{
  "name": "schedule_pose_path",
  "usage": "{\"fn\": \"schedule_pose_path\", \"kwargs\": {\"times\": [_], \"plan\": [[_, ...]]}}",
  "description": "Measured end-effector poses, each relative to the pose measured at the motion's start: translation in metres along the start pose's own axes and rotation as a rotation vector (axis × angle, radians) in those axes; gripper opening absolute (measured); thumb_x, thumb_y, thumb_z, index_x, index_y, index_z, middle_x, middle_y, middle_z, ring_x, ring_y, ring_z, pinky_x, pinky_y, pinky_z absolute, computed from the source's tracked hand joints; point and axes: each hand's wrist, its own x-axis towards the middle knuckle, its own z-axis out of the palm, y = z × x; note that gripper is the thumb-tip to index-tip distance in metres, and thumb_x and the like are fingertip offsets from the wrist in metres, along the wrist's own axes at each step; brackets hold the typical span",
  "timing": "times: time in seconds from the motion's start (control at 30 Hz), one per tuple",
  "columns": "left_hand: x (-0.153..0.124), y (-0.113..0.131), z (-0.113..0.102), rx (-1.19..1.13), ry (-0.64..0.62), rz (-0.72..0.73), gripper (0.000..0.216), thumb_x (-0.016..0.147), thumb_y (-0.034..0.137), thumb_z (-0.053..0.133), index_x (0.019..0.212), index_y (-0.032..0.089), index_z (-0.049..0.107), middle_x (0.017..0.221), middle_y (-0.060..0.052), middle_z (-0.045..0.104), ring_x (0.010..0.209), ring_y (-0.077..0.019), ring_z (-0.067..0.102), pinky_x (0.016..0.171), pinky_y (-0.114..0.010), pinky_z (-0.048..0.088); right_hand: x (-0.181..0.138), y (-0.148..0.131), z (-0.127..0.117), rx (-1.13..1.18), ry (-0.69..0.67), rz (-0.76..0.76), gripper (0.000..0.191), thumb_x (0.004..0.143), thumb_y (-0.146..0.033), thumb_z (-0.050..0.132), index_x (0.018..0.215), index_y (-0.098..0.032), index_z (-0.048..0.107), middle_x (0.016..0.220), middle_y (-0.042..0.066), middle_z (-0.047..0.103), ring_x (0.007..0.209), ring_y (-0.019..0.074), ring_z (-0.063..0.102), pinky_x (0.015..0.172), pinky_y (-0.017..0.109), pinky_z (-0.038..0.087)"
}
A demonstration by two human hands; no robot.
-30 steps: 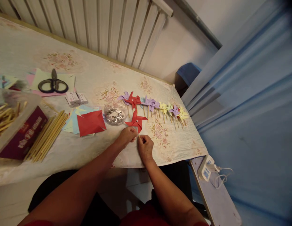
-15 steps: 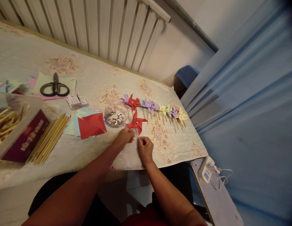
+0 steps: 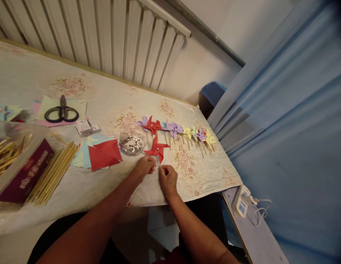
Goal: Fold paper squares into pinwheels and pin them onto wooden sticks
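A red paper pinwheel [image 3: 157,149] with a shiny pin at its centre stands out above my two hands. My right hand [image 3: 169,179] is closed, thumb and fingertips pinching the pinwheel's thin stick just below the blades. Close on the other side of the stick, my left hand [image 3: 145,167] has its fingers curled shut; whatever may be inside them is hidden. Behind the hands lies a row of pinwheels on sticks, among them a red one [image 3: 152,125], a purple one [image 3: 172,128] and a yellow one [image 3: 210,138]. A clear round dish [image 3: 121,143] of silvery pins sits left of the held pinwheel.
Left of the dish are cut paper sheets, a red sheet [image 3: 104,154] on top. Further left are small white boxes [image 3: 84,127], scissors [image 3: 62,113] on paper, loose sticks [image 3: 53,174] and a labelled bag [image 3: 27,172] of sticks. A power strip [image 3: 241,201] lies right, beside a blue curtain [image 3: 282,128].
The camera view has shifted slightly, so the table sits lower and a little left in the picture. Both hands keep nearly the same place around the red pinwheel.
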Motion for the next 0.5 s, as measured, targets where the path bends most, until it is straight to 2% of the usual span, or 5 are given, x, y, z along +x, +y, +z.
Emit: {"fn": "schedule_pose_path", "kwargs": {"times": [0.3, 0.5], "plan": [[0.001, -0.002, -0.002, 0.017, -0.017, 0.02, 0.022, 0.065, 0.028, 0.07, 0.074, 0.016, 0.054, 0.065, 0.001, 0.061, 0.05, -0.0078, 0.052, 0.051, -0.021, 0.042, 0.003, 0.0, 0.003, 0.016, 0.017, 0.019, 0.016, 0.083, -0.022, 0.055, 0.07, -0.02, 0.064, 0.066, 0.0, 0.06, 0.063, 0.0151, 0.053, 0.064, 0.027, 0.04], [0.001, 0.0, -0.004, 0.034, -0.037, 0.007, 0.027, 0.065, 0.032, 0.073, 0.075, 0.016, 0.054, 0.067, 0.0, 0.062, 0.051, -0.0085, 0.053, 0.05, -0.021, 0.04, 0.012, 0.007, 0.005, 0.162, 0.18, 0.207, 0.017, 0.081, -0.027, 0.054, 0.072, -0.019, 0.066, 0.069, 0.001, 0.063, 0.065, 0.0164, 0.053, 0.065, 0.027, 0.041]]}}
